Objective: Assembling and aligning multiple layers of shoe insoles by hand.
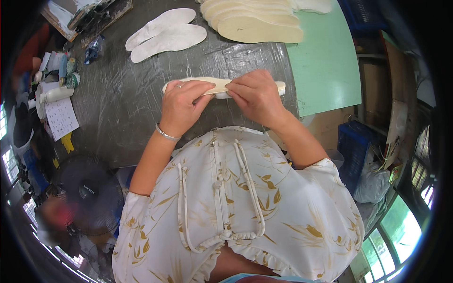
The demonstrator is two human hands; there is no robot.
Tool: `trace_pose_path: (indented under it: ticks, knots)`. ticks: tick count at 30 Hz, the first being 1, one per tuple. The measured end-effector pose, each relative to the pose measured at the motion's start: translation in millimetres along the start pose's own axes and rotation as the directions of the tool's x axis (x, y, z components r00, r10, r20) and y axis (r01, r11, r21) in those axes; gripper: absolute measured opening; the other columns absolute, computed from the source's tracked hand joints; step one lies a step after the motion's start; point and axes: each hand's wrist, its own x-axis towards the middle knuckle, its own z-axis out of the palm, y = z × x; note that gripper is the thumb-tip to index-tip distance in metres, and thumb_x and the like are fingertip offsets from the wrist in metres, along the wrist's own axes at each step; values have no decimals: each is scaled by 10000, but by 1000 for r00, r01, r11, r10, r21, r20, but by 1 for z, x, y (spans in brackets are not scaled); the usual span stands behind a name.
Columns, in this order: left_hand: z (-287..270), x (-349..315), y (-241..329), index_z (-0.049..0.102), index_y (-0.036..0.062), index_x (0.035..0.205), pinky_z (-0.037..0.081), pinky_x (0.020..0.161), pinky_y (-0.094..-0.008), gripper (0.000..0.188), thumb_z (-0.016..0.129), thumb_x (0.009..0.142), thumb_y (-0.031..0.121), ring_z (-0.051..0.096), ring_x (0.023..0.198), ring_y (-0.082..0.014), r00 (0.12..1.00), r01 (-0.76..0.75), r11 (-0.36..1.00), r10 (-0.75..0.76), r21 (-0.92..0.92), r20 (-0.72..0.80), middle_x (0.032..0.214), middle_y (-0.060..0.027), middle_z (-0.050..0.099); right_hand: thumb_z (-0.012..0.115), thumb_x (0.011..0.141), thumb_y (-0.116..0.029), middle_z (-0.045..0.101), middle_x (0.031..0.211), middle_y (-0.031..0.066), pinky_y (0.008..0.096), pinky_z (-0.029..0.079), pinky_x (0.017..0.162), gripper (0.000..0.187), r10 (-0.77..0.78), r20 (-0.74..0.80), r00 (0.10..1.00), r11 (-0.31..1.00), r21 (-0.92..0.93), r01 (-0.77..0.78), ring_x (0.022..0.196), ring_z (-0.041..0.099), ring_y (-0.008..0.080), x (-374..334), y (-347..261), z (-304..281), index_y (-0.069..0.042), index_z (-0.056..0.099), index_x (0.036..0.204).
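Between my two hands, near the front edge of the dark table (120, 113), is a cream insole (220, 86) that appears layered, with a white layer along its near edge. My left hand (183, 101) pinches its near edge just left of the middle, thumb below and fingers on top. Close beside it, my right hand (256, 96) grips the same edge right of the middle. The insole's right tip shows past my right hand. Beyond my hands, two white insoles (170, 42) lie side by side, and a fanned row of cream fluffy insoles (259, 29) lies at the back.
A pale green board (325, 61) covers the table's right part. At the left edge stand white bottles (56, 94) beside a sheet of written paper (61, 115). A dark fan (89, 191) is at lower left, and a blue crate (351, 148) at right.
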Motion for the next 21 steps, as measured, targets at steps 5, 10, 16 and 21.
trace_pose_path:
  ticks: [5,10,16,21]
  knots:
    - [3,2,-21,711,69,1129,444,925,-374,331,758,817,172,669,972,-235,985,80,994,-68,-74,157,1064,-79,718,744,799,-113,693,796,61,383,499,671,64,100,51,994,991,87,-104,735,648,272,-12,28,-21,-76,738,852]
    - [22,23,-27,733,96,1078,536,703,-338,263,638,835,68,694,784,-292,955,254,943,-209,-213,213,953,-120,718,674,909,-251,707,911,140,412,537,744,277,319,213,924,924,146,-353,839,671,336,-23,52,-35,-80,696,1126]
    - [36,47,-36,543,72,1361,483,963,-344,640,813,806,243,617,1160,-255,959,282,867,-270,-411,89,1275,-132,641,617,915,-110,708,966,144,395,534,799,256,451,324,832,836,175,-521,888,683,293,-26,74,-41,-100,669,1166]
    - [54,56,-48,242,41,1548,390,1087,-439,1020,850,783,332,479,1336,-285,879,466,597,-397,-652,265,1445,-208,494,547,983,-51,643,1241,84,355,490,993,350,670,277,689,-18,933,-358,1124,623,206,-35,94,-8,-1,527,1328]
